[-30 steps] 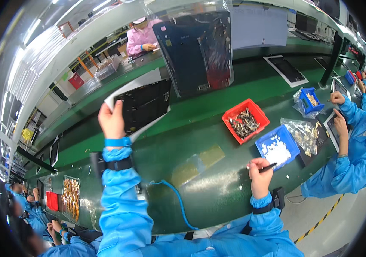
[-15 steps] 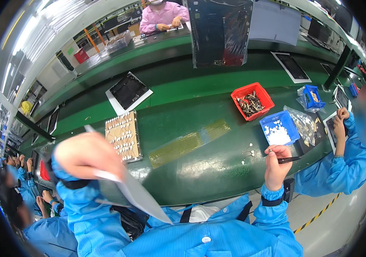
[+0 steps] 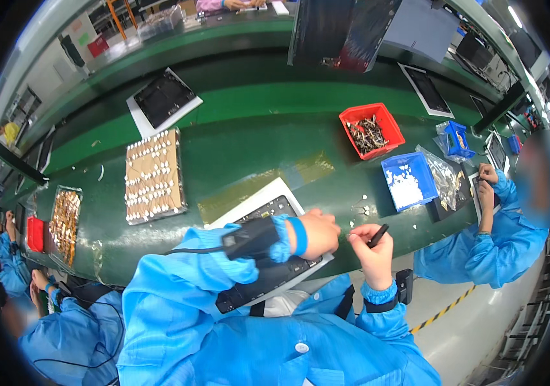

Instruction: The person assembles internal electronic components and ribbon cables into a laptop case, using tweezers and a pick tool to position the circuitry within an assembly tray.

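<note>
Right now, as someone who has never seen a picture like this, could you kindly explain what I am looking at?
A wide fisheye camera on a person's head looks down at their own two hands, so straight edges bend. The left hand, in a blue sleeve, rests on a flat black panel on a white sheet at the green workbench. The right hand holds a thin black pen-like tool. Farther back lie a brown tray of small white parts, a red bin of metal pieces and a blue bin of white bits. Other workers sit alongside.

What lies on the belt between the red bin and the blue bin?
In the head view, nothing lies between the red bin and the blue bin: only a short strip of bare green belt separates them. A clear bag sits beyond the blue bin.
</note>
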